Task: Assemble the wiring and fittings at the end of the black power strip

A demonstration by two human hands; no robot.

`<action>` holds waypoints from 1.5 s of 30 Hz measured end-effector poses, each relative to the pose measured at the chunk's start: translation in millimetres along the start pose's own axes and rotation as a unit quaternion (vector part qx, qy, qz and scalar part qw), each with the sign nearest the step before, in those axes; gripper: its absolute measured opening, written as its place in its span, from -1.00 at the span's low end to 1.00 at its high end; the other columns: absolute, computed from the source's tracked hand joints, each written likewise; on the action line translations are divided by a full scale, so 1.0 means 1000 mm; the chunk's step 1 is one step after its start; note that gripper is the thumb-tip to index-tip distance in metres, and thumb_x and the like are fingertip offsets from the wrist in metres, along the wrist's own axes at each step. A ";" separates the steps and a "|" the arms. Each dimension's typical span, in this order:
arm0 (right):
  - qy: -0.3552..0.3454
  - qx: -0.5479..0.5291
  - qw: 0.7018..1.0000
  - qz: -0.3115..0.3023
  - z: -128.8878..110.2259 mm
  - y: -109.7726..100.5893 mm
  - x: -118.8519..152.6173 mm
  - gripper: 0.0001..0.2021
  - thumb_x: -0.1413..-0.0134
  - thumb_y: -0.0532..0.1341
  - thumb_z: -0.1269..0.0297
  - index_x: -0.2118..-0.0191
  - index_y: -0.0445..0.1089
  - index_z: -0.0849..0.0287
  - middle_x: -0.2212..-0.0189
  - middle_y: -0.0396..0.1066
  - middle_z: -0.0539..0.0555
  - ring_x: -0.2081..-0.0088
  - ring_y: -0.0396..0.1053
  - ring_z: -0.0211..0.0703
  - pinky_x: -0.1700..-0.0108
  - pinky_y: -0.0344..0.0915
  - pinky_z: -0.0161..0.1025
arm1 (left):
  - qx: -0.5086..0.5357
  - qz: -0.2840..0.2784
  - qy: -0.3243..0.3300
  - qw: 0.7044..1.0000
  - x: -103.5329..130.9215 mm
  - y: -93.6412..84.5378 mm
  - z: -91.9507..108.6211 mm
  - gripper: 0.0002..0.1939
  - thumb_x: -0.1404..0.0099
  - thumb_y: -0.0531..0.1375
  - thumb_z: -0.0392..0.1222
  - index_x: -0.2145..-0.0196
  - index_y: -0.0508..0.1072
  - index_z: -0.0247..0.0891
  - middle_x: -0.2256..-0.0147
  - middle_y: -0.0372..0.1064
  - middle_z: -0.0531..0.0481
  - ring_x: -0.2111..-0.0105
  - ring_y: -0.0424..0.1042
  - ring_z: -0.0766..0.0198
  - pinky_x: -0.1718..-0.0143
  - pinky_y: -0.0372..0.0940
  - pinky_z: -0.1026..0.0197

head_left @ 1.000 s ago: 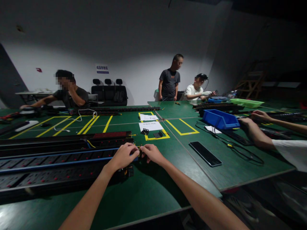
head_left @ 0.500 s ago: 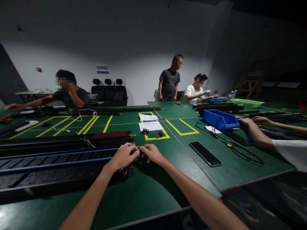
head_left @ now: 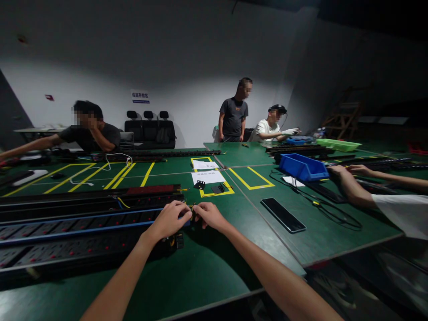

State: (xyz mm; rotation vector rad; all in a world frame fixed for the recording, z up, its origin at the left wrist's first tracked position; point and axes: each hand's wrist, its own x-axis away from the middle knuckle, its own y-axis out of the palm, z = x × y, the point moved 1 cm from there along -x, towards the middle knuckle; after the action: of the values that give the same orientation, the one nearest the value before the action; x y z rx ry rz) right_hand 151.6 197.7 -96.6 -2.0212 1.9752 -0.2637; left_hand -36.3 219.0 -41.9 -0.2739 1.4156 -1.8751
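Observation:
Long black power strips lie side by side at the left of the green table. One is a blue-edged power strip [head_left: 110,225], and my left hand [head_left: 171,219] is closed over its right end. My right hand [head_left: 210,215] faces it from the right, thumb and fingertips pinched together. Between the two hands shows a small bit of yellow-green wire [head_left: 192,207]; my fingers hide most of it. Nearer to me, another black power strip [head_left: 76,250] with red dots ends below my left wrist. Behind my hands are two small black brackets [head_left: 199,184].
A phone [head_left: 283,215] lies to the right. Beyond it are a black cable [head_left: 337,218] and a blue bin [head_left: 302,170], with a co-worker's arm [head_left: 351,183] reaching in. Printed sheets [head_left: 209,177] lie behind the brackets. Several people are around the table [head_left: 240,249].
The view has shifted slightly, so most things sit a little further left. My hands stay together at the strip's end, fingers barely moved. The far seated co-worker's gloved hand has moved.

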 end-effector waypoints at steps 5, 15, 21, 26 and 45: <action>0.004 -0.001 1.000 -0.003 -0.001 0.000 0.000 -0.67 -0.25 0.12 0.08 0.37 0.39 0.24 0.49 0.50 0.02 0.73 0.30 -0.39 0.72 0.20 -0.47 | -0.003 0.001 -0.002 1.000 -0.001 -0.001 0.001 -0.68 -0.39 0.06 -0.01 0.14 0.55 -0.17 0.06 0.48 -0.10 -0.06 0.35 0.04 -0.11 0.22 -0.02; 0.001 0.004 1.000 0.001 -0.003 0.000 0.001 -0.66 -0.25 0.12 0.06 0.38 0.39 0.24 0.48 0.51 0.03 0.72 0.30 -0.39 0.72 0.19 -0.46 | -0.001 0.009 0.001 1.000 0.000 0.001 -0.002 -0.67 -0.38 0.07 0.01 0.14 0.56 -0.17 0.06 0.48 -0.11 -0.03 0.37 0.04 -0.10 0.23 -0.01; 0.005 -0.001 1.000 -0.001 -0.002 0.000 0.001 -0.67 -0.25 0.12 0.07 0.37 0.38 0.23 0.50 0.50 0.02 0.73 0.30 -0.39 0.72 0.19 -0.47 | -0.006 0.007 0.001 1.000 -0.001 0.001 -0.002 -0.69 -0.38 0.07 -0.01 0.16 0.56 -0.16 0.07 0.48 -0.10 -0.04 0.37 0.04 -0.09 0.23 -0.01; 0.004 -0.001 1.000 0.001 -0.001 0.000 0.000 -0.68 -0.25 0.12 0.07 0.37 0.39 0.23 0.50 0.50 0.02 0.73 0.30 -0.39 0.72 0.19 -0.46 | -0.007 0.009 0.002 1.000 -0.001 0.001 -0.001 -0.69 -0.38 0.07 -0.01 0.16 0.56 -0.15 0.08 0.49 -0.09 -0.04 0.38 0.04 -0.09 0.24 -0.01; 0.012 0.009 1.000 -0.001 -0.001 -0.001 0.001 -0.66 -0.26 0.13 0.04 0.34 0.40 0.24 0.47 0.52 0.03 0.71 0.30 -0.41 0.70 0.18 -0.49 | 0.004 0.005 -0.004 1.000 0.001 -0.003 0.004 -0.70 -0.36 0.09 -0.01 0.17 0.56 -0.17 0.09 0.49 -0.10 -0.04 0.36 0.05 -0.10 0.22 0.00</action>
State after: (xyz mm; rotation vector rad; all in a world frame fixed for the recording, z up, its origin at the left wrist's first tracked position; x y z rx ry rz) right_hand 152.1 196.7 -95.2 -2.0182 1.9775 -0.3081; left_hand -35.3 215.6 -38.0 -0.2689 1.4005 -1.8697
